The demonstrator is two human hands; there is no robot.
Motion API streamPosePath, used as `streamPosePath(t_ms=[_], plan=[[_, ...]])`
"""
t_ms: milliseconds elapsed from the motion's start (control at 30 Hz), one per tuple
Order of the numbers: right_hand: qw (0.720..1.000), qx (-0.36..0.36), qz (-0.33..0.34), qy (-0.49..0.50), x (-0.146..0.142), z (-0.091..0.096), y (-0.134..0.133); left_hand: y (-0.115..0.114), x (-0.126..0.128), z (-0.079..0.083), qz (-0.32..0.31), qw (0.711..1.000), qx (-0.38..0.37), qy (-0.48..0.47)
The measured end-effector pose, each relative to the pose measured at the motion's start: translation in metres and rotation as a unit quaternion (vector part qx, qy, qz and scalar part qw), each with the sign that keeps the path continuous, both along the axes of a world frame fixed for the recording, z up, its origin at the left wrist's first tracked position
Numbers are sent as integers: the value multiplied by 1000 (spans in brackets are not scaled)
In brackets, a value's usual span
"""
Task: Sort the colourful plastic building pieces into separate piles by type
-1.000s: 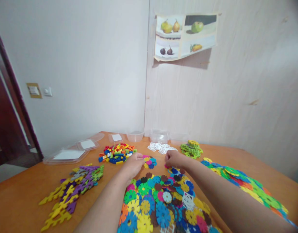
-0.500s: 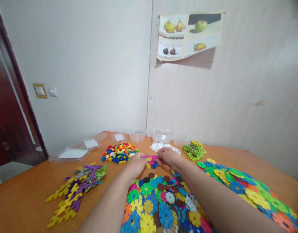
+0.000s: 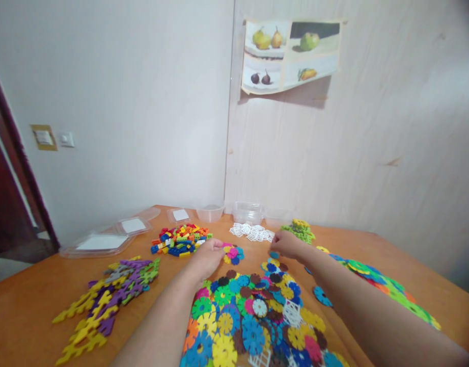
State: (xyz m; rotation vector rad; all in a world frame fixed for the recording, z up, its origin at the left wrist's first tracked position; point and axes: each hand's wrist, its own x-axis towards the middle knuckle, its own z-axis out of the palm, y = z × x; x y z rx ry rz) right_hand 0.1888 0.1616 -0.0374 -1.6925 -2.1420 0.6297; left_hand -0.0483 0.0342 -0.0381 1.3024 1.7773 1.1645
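Note:
My left hand [image 3: 208, 259] is closed, its thumb and fingers pinching the left edge of a joined flower of notched plastic discs [image 3: 233, 253], pink, yellow and blue. To the right, my right hand [image 3: 287, 244] is apart from that flower, fingers curled together low over the table. A small blue notched disc [image 3: 274, 255] shows at its fingertips and looks pinched there. Below and between my arms spreads a large pile of notched discs [image 3: 253, 331] in many colours, with a few white lattice pieces [image 3: 292, 313] among them.
Building bricks [image 3: 183, 239] lie behind my left hand, white lattice pieces [image 3: 251, 232] and clear tubs [image 3: 210, 213] at the back. Purple and yellow interlocking pieces [image 3: 112, 290] are at left, near clear lids [image 3: 100, 243]. Larger discs [image 3: 383, 278] and green pieces [image 3: 299, 232] sit at right.
My right hand has left the disc flower and moved right, down by the blue disc. The left hand still holds the flower, now more exposed. The view has turned slightly right.

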Motion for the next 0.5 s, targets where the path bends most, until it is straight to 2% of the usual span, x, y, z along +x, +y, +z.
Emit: streamPosePath(t_ms=[200,500], plan=[[998,-24,7,-52,4,-6,-4,1,-1,0,0,1000,-6,12],[1000,-19,-9,23,-5,-7,-5,0,-4,-2,16,1000,-10,22]])
